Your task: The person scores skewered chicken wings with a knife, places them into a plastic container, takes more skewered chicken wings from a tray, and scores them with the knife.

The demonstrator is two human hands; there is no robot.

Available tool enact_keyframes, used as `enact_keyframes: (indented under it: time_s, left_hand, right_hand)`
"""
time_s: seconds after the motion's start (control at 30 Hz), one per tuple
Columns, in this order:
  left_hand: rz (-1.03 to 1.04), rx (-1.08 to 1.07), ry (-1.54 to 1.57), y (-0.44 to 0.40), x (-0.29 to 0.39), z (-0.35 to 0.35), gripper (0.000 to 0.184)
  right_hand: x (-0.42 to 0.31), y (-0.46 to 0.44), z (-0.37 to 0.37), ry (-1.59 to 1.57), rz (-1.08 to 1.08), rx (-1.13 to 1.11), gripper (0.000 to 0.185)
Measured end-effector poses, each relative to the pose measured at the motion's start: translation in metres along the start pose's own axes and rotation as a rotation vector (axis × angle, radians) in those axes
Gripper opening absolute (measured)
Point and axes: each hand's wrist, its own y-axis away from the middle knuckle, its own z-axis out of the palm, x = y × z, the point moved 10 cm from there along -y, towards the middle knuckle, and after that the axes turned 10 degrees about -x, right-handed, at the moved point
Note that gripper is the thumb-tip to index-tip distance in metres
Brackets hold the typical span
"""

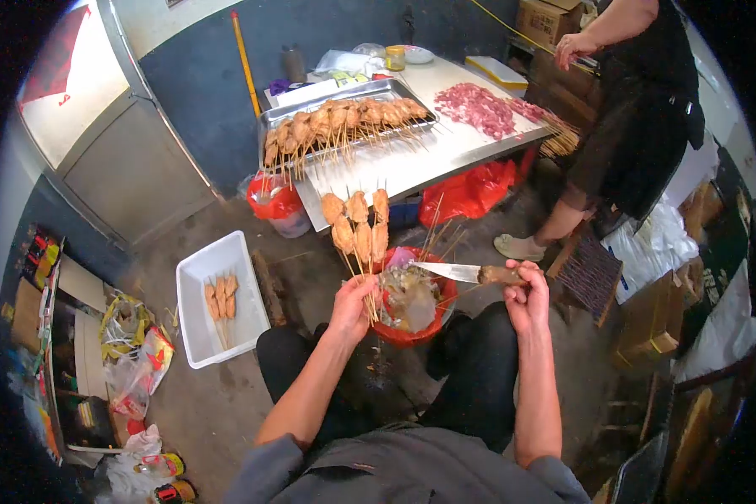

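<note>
Bench [500, 144] is your biggest item, ahead of you. Person [638, 126] stands off its right end, hands apart from yours. White bin [218, 332] is on the floor, left of the bench and on your side of it; a few loaded skewers [220, 298] lie inside. Metal tray [311, 97] is on the bench's left part, packed with more. Bucket with red liner [407, 338] is on your side of the bench, between your knees, scraps and sticks in it. Raw meat [479, 109] is heaped on the bench's right part.

Held skewers [362, 235]: between you and the bench, meat ends toward it, long axes running roughly from you to the bench. Left hand [353, 307] is closed round the bare sticks, below the meat.

Knife [455, 271]: on the bench's near side, roughly crosswise to those skewers, tip toward them. Right hand [527, 301] grips its handle, right of the meat; left is the nearer hand to it. Tip looks just beside the lower pieces, but depth is hard to judge, so can't confirm the gap.
</note>
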Motion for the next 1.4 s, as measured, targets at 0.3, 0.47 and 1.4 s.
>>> enact_keyframes:
  time_s: [0.3,0.47,1.4]
  left_hand:
    - [-0.057,0.093,-0.031,0.006,-0.006,0.014,0.01]
    - [-0.066,0.041,0.015,-0.001,-0.015,0.013,0.008]
    - [0.08,0.276,-0.111,-0.005,-0.054,-0.03,0.008]
  right_hand:
    - [0.002,-0.001,-0.009,-0.127,0.002,0.024,0.012]
    - [0.004,-0.006,-0.014,-0.288,-0.025,-0.003,0.01]
    - [-0.019,-0.031,0.184,0.569,-0.404,-0.107,0.012]
